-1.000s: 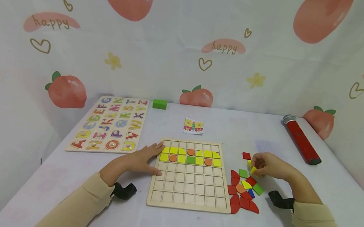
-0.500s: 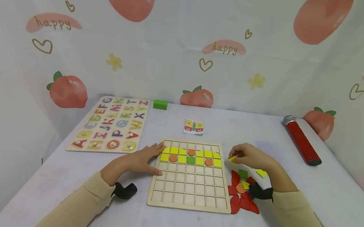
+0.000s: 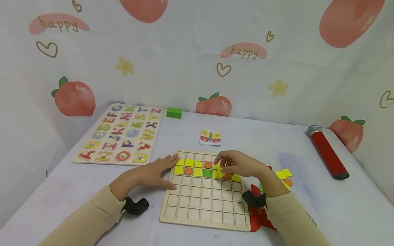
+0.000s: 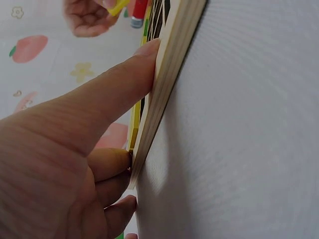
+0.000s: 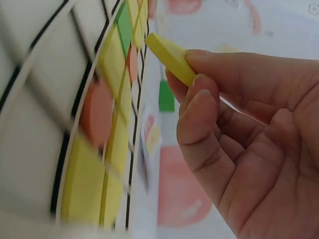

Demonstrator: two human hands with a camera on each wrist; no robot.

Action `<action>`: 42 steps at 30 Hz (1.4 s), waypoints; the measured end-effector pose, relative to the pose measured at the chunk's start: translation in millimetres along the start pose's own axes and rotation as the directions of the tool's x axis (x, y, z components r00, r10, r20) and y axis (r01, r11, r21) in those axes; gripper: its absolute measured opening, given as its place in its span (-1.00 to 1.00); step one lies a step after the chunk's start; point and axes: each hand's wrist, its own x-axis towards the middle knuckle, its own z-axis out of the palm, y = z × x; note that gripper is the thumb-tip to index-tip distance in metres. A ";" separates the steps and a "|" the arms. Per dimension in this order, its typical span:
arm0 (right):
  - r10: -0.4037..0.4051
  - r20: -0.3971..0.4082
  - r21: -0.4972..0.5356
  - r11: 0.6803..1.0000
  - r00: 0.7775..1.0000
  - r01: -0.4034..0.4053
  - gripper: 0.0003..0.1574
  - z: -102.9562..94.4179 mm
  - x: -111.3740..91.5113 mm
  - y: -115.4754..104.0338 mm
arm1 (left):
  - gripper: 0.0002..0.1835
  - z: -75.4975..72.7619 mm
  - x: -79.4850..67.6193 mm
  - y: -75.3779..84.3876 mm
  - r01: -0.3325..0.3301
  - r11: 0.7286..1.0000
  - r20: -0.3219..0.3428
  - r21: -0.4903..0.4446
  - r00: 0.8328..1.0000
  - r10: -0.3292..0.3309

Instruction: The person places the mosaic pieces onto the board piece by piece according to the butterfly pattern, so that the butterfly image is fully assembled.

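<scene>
A wooden grid board (image 3: 205, 204) lies in front of me, with yellow, orange and green tiles filling two rows near its far side. My left hand (image 3: 148, 175) rests on the board's left edge with fingers spread. In the left wrist view its thumb lies on the board's rim (image 4: 172, 74). Over the right part of the filled rows, my right hand (image 3: 242, 164) pinches a yellow tile (image 5: 172, 59) between thumb and fingers. That tile is tilted and held just off the board in the right wrist view. The hand hides some tiles beneath it.
Loose yellow and orange tiles (image 3: 283, 174) and red tiles (image 3: 255, 220) lie right of the board, partly under my right forearm. A butterfly pattern card (image 3: 211, 136) lies behind it. Farther out are an alphabet board (image 3: 118, 135), a green block (image 3: 174, 113) and a red microphone (image 3: 327, 153).
My right hand has carried a yellow tile leftward from the loose pile to above the board's filled rows. The left hand has stayed on the board's edge.
</scene>
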 end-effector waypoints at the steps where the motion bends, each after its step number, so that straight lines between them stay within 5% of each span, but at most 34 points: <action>1: -0.013 0.013 0.000 1.000 1.000 0.013 -0.77 1.9 3.1 -2.9 | 0.10 0.0 0.4 0.2 0.003 1.000 0.001 0.000 1.000 -0.003; 15: -0.118 0.025 -0.014 0.993 0.993 0.119 -0.94 30.1 49.9 -45.2 | 0.08 -1.9 1.4 -3.2 -0.034 0.999 0.008 0.001 0.999 0.034; 28: 0.025 0.003 0.216 0.976 1.000 -0.025 -0.93 64.8 78.2 -58.9 | 0.04 -3.6 -0.4 -4.0 -0.087 0.996 0.009 -0.004 0.996 0.087; 42: 0.066 -0.048 0.122 0.991 0.997 -0.060 -0.89 72.9 78.0 -56.0 | 0.04 -3.9 -1.2 -2.3 -0.110 0.994 0.004 0.008 0.994 0.110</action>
